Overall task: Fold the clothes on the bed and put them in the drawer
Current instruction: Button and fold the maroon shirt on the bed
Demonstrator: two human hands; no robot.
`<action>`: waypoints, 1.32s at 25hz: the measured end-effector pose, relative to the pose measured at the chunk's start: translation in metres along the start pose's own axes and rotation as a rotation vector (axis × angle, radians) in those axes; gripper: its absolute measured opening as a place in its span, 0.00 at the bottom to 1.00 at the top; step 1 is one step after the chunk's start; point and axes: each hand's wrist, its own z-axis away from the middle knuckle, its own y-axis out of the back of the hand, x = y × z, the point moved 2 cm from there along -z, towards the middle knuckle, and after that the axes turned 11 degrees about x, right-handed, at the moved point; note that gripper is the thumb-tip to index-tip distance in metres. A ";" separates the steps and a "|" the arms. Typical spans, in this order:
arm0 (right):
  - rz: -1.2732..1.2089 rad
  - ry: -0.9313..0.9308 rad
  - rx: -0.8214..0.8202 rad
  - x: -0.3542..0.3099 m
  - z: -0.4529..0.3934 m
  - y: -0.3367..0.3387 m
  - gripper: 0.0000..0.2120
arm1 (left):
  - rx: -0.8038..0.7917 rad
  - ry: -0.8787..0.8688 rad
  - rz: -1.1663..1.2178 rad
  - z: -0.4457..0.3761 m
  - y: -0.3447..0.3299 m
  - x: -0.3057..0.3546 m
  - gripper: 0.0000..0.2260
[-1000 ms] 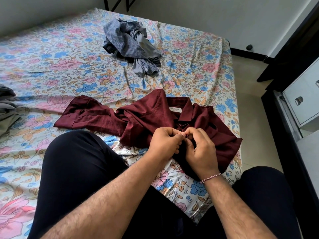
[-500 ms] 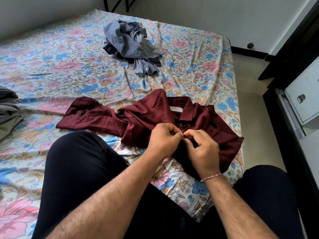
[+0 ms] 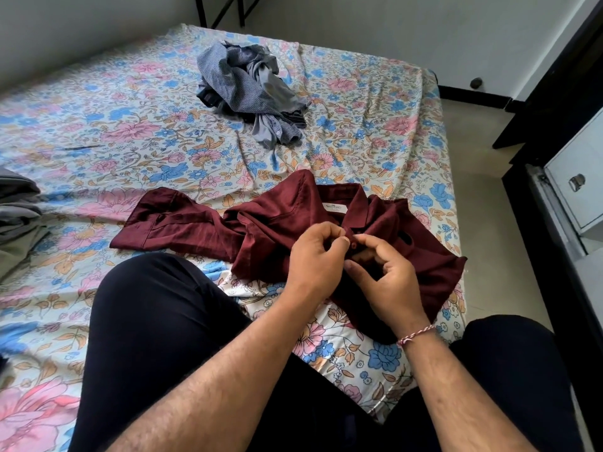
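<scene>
I see my left hand [image 3: 313,256] and right hand [image 3: 386,275] pinching the placket of the maroon shirt [image 3: 261,230], spread crumpled near the bed's [image 3: 98,132] edge. Farther off lies a grey pile [image 3: 251,89]. A drawer [image 3: 577,187] stands right.

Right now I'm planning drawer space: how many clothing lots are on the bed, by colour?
Maroon shirt, pinched by left hand and right hand: 1
Blue-grey heap: 1
Grey pile at left edge: 1
Total: 3 lots; garments inside the heaps cannot be counted.
</scene>
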 end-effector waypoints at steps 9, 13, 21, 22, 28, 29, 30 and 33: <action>0.278 0.055 0.116 -0.005 -0.019 0.033 0.06 | -0.443 -0.285 -0.296 -0.057 -0.013 0.035 0.09; 0.324 -0.089 -0.101 -0.010 -0.047 0.069 0.04 | -0.839 -0.689 -0.752 -0.103 0.004 0.072 0.14; 0.390 -0.109 -0.267 -0.038 -0.128 0.089 0.09 | -0.913 -0.488 -0.553 -0.150 0.048 0.093 0.16; 0.437 -0.102 -0.307 -0.047 -0.145 0.087 0.09 | -0.899 -0.496 -0.609 -0.160 0.045 0.098 0.16; 0.595 0.130 0.115 -0.068 -0.198 0.081 0.08 | -0.471 -0.883 -0.501 -0.190 0.036 0.101 0.08; 0.592 0.140 0.144 -0.062 -0.191 0.080 0.07 | -0.421 -0.910 -0.485 -0.184 0.037 0.087 0.06; 0.593 0.131 0.154 -0.055 -0.183 0.079 0.07 | -0.410 -0.884 -0.473 -0.179 0.039 0.071 0.07; 0.584 0.064 0.131 -0.034 -0.168 0.081 0.07 | -0.476 -0.752 -0.511 -0.172 0.040 0.042 0.12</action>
